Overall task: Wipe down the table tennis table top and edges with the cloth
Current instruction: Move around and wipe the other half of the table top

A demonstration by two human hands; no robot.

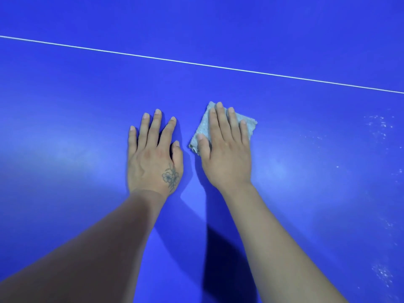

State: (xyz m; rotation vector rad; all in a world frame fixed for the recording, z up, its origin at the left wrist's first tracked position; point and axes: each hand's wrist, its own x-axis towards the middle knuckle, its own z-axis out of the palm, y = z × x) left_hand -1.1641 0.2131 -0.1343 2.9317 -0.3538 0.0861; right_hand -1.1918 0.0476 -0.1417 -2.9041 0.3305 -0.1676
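Observation:
The blue table tennis table top (76,110) fills the whole head view. A small folded grey cloth (203,127) lies flat on it near the middle. My right hand (226,149) presses down on the cloth with its fingers spread, and only the cloth's left and far corners show around them. My left hand (153,154), with a flower tattoo near the thumb, rests palm-down on the bare table just left of the cloth, fingers apart, holding nothing.
A thin white line (196,63) crosses the table beyond my hands, sloping down to the right. White dusty specks (380,125) dot the surface at the right, and more specks (382,274) lie near the lower right. No table edge is in view.

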